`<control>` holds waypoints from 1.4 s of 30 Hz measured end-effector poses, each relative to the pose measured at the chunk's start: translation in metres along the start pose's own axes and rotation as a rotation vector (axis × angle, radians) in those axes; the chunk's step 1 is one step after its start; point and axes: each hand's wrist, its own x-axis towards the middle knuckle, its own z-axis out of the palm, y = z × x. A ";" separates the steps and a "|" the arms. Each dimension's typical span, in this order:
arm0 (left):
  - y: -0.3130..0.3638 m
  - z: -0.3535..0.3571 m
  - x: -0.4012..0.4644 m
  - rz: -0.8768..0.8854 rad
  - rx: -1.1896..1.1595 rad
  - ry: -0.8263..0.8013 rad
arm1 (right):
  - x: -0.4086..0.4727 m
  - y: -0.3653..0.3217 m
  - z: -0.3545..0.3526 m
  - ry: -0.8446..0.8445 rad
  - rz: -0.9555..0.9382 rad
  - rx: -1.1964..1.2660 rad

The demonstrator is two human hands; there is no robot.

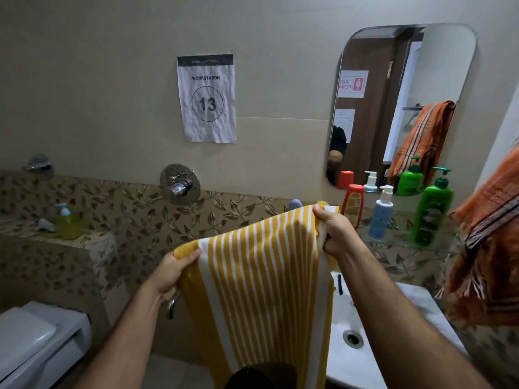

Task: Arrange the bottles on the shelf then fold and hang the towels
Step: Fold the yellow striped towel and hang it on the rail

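Above the white sink, a yellow-and-white striped towel is held up by its top edge. Its long axis runs downward, with the stripes running along its length, and the top edge slopes up from its lower left corner to its higher right corner. The left corner is pinched by the left hand, thumb on the front of the cloth and fingers curled behind it. The right corner is gripped by the right hand, fingers closed round a bunched fold. The lower end of the towel is hidden behind a dark shape at the bottom of the frame.

Behind the sink, a wall of plain beige tile above and leaf-patterned brown tile below is seen. A glass shelf is fixed just above and behind the sink, and on it three bottles stand upright: a red bottle, a blue pump bottle and a green pump bottle. A mirror is mounted above the shelf. An orange striped towel hangs to the right of the sink. To the left of the sink, a chrome tap valve, a paper sign reading "WORKSTATION 13", a yellow pump bottle on a tiled ledge, and a white toilet are seen.
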 end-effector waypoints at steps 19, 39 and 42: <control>0.044 0.001 0.002 0.026 -0.060 0.149 | 0.020 0.057 -0.052 -0.266 0.150 -0.177; 0.038 -0.029 -0.023 -0.047 -0.012 0.207 | 0.004 0.098 -0.058 -0.476 0.262 -0.216; 0.039 -0.031 -0.027 -0.087 0.020 0.189 | 0.005 0.096 -0.050 -0.389 0.242 -0.214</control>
